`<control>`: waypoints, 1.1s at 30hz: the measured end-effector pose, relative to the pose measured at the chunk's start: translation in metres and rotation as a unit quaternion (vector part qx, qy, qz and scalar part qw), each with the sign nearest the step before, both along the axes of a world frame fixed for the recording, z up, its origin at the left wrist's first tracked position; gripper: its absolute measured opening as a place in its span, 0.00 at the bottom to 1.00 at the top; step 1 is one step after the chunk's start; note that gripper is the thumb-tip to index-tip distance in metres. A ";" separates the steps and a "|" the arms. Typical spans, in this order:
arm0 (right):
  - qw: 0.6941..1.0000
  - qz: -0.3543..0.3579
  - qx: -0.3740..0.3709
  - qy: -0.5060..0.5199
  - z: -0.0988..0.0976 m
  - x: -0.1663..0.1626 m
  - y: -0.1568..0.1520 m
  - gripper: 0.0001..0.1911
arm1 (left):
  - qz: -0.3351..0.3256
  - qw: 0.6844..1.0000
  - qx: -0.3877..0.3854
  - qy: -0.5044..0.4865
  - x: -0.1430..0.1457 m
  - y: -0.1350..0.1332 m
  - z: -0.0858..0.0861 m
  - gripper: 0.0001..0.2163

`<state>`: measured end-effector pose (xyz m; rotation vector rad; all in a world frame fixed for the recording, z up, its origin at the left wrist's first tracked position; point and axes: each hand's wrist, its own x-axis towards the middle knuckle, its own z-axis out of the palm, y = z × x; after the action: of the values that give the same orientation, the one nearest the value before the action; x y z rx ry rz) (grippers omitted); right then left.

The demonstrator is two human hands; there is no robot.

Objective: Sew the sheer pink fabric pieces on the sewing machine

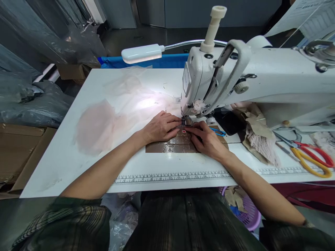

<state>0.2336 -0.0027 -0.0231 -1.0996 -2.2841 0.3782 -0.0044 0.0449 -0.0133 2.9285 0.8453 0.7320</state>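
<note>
My left hand lies palm down with its fingers stretched out, close to the left of the presser foot of a white sewing machine. The fingers press on sheer pale pink fabric, which spreads away to the left. My right hand is at the right of the foot, index finger and thumb reaching toward a small red-and-white tag. Blue thread snips stick out from under its far side, where the curled fingers are hidden. Brown tape covers the table below both hands.
A printed ruler runs along the front edge of the white table. A dark phone, fabric scraps and red-and-yellow scissors lie on the right. A lamp hangs over the fabric. Cardboard boxes stand left.
</note>
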 end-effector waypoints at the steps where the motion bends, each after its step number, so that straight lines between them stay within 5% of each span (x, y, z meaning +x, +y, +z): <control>1: 1.000 0.000 -0.005 0.010 0.000 0.001 0.000 0.18 | 0.001 1.000 0.000 -0.001 -0.001 0.000 0.000 0.12; 8: 0.996 -0.026 0.001 0.080 0.007 0.003 0.002 0.15 | -0.005 0.997 -0.073 0.027 -0.002 -0.012 0.020 0.11; 12: 0.996 -0.005 0.012 0.090 0.023 0.016 0.000 0.15 | -0.085 0.980 -0.168 0.065 0.001 -0.052 0.044 0.07; 17: 1.000 0.007 0.018 0.013 0.034 0.047 -0.002 0.16 | -0.032 0.986 -0.160 0.044 -0.012 -0.095 0.061 0.12; 22: 0.988 -0.045 0.055 -0.135 0.022 0.063 -0.007 0.19 | 0.031 0.994 -0.108 0.013 -0.012 -0.090 0.050 0.10; 27: 0.986 -0.052 0.085 -0.137 0.010 0.064 -0.009 0.19 | 0.115 0.985 -0.060 0.110 0.009 -0.101 0.031 0.12; 33: 0.986 -0.088 0.077 -0.120 0.012 0.061 -0.006 0.20 | 0.035 0.995 -0.095 0.014 0.018 -0.132 0.039 0.12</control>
<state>0.2947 -0.0089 -0.0111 -1.3133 -2.3502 -0.0020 0.0132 -0.0870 0.0253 2.7600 0.9656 0.5798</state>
